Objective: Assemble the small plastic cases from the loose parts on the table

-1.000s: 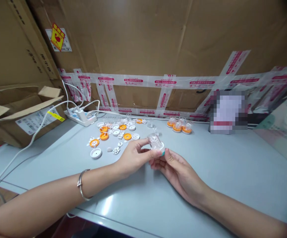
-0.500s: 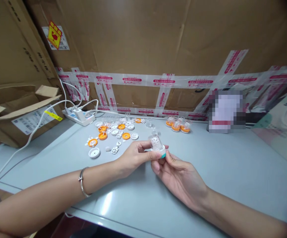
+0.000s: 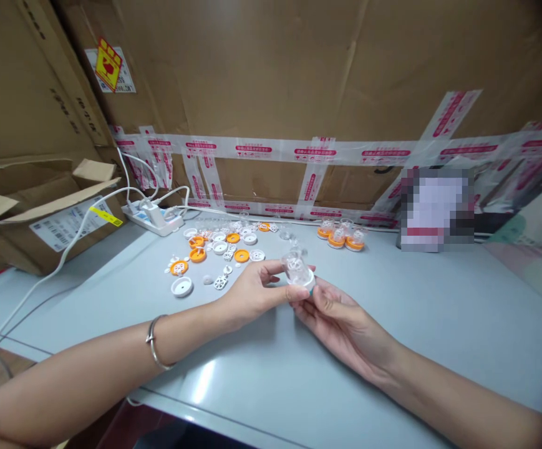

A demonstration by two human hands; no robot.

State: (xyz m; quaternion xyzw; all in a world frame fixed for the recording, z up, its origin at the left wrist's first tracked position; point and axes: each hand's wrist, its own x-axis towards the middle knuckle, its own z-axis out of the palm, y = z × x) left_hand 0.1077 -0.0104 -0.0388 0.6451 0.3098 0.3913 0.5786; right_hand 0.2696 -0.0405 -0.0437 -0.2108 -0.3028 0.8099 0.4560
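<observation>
Both hands hold one small clear plastic dome (image 3: 295, 267) with a white lattice part inside and a white base with a little teal at its lower edge. My left hand (image 3: 256, 290) pinches it from the left, its thumb along the base. From the right, my right hand (image 3: 340, 321) grips the base between thumb and fingers. The dome is tilted above the table. Beyond my left hand lie loose orange rings (image 3: 198, 254), white round caps (image 3: 181, 287) and white lattice pieces (image 3: 221, 282). Clear domes on orange bases (image 3: 337, 239) stand behind the held one.
A power strip (image 3: 156, 218) with white cables sits at the back left, beside an open cardboard box (image 3: 41, 218). A large taped carton (image 3: 252, 75) walls the back of the grey table (image 3: 420, 324). A blurred-out object (image 3: 434, 209) stands at the back right.
The clear dome's base has turned slightly in my hands, and less of its teal edge shows. The whole view has shifted a little.
</observation>
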